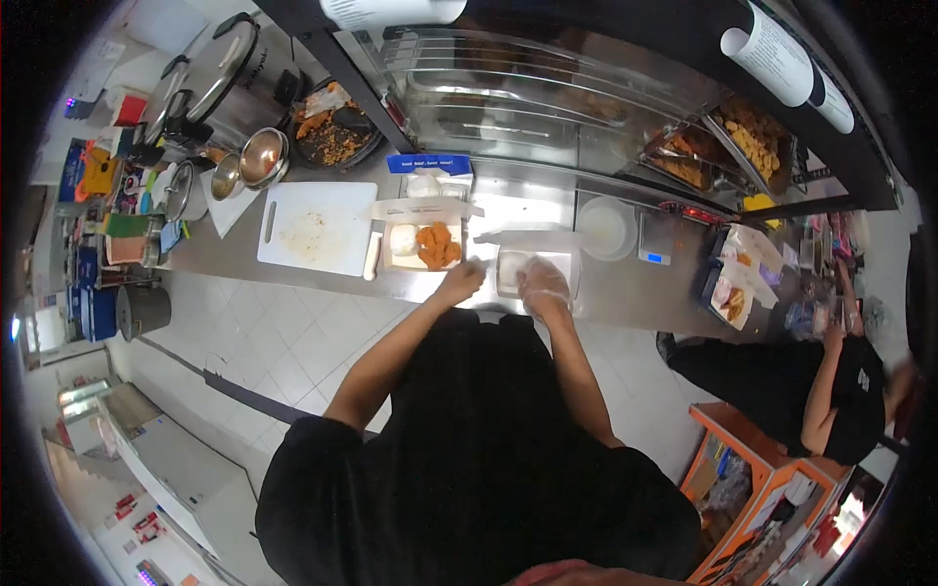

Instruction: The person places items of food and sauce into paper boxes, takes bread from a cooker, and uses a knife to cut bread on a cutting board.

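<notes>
at frame center, the clear-plastic-gloved right hand is reaching over an open white rectangular box. just left, the left hand is curling its fingers. i cannot tell the right's spread or either's hold.

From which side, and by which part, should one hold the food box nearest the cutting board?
Probably grip the box by its side walls, from the near edge: the open lid lies at the far edge, and orange pieces crowd the inside.
</notes>
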`<state>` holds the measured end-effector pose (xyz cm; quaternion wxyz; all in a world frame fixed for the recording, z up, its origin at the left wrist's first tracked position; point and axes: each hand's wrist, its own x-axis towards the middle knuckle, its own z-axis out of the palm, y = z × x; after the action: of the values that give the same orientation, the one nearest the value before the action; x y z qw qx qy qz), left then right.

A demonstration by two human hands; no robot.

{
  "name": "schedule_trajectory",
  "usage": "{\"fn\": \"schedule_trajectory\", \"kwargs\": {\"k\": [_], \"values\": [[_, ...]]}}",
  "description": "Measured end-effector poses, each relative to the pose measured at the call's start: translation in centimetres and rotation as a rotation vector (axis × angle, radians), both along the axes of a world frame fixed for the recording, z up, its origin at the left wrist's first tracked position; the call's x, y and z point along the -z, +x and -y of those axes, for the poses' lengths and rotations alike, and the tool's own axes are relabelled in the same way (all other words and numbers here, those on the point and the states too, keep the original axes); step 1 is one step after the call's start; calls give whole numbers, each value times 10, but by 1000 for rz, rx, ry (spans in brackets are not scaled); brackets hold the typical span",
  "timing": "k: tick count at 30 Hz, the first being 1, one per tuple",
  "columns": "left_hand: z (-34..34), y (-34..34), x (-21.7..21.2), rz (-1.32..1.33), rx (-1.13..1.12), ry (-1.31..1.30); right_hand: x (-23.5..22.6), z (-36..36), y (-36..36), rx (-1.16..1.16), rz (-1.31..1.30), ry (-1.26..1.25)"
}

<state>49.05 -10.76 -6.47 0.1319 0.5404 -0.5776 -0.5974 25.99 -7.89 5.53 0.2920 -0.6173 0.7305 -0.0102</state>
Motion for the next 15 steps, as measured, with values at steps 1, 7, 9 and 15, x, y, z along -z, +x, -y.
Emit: {"fn": "schedule_trajectory", "kwargs": {"k": [1,7,9,15], "values": [[-3,21,-11,-74,-69,135,-29,10,-2,-48,80,-61],[4,123,-48,769,-550,-607,-78,117,24,-30,396,-357],[12,135,-40,807,-573,-642,-29,173,35,-198,295,-297],[62,138,-25,681,-341,-568,158,261,40,125,739,276]]}}
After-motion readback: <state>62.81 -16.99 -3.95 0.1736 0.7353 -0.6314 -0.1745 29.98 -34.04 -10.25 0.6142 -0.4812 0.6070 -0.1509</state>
